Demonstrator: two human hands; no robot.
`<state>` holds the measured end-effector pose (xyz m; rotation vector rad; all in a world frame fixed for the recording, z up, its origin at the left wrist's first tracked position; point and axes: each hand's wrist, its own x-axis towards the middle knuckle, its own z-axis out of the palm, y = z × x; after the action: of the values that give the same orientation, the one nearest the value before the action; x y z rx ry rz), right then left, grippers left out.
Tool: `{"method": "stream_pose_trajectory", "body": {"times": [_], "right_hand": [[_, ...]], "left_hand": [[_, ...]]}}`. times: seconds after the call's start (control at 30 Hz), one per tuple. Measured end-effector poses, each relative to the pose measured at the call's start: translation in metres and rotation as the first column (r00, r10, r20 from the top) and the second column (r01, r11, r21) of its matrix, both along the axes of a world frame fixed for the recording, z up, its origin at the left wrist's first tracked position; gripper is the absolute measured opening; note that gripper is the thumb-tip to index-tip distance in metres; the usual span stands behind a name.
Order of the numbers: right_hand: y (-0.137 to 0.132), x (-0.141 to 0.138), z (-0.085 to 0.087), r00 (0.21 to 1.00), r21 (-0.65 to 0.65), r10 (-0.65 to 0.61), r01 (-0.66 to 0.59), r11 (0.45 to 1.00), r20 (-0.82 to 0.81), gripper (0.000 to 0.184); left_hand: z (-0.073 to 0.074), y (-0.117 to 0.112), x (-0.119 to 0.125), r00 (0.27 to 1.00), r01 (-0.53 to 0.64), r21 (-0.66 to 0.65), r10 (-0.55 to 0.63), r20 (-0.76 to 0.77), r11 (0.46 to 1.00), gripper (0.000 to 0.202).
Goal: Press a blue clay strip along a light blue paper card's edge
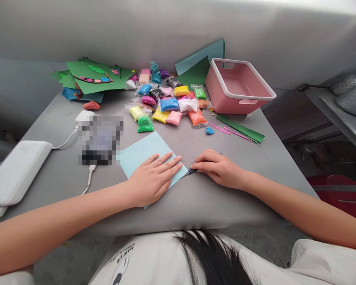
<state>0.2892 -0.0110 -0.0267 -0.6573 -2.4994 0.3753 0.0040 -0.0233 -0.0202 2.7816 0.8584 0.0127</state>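
Note:
My left hand (152, 178) lies flat on a light blue sheet of paper (145, 152), fingers stretched out and pressing it to the table. The sheet is turned cornerwise, and its right corner points at my right hand (221, 168). Between the closed fingers of that right hand is a slim dark tool (192, 171) with a thin pointed tip. The tip reaches the paper's lower right edge. Most of the tool is hidden by the fingers, so its exact kind cannot be made out.
Bags of coloured clay (169, 104) lie in a heap beyond the paper. A pink basket (240, 99) stands back right, near green paper strips (241, 128). Green sheets (95, 77) pile up back left. A blurred phone (101, 140) and a white power bank (20, 170) with cables lie left.

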Motion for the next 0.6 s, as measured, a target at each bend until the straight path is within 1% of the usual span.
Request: {"method": "stream_pose_trajectory", "body": {"times": [0.13, 0.37, 0.6], "right_hand": [[-0.004, -0.004, 0.0, 1.0, 0.033, -0.006, 0.006, 0.999, -0.004, 0.025], [-0.011, -0.003, 0.0, 1.0, 0.015, -0.019, 0.019, 1.0, -0.009, 0.026], [-0.017, -0.011, -0.001, 0.999, 0.048, -0.04, 0.04, 0.998, -0.011, 0.024]], "left_hand": [[-0.001, 0.0, 0.0, 1.0, -0.005, 0.004, 0.005, 0.005, 1.0, 0.054], [0.0, 0.0, 0.0, 1.0, -0.002, -0.004, 0.001, -0.012, 1.0, 0.054], [0.001, 0.0, 0.001, 1.0, -0.008, -0.012, 0.008, -0.028, 1.0, 0.054]]}}
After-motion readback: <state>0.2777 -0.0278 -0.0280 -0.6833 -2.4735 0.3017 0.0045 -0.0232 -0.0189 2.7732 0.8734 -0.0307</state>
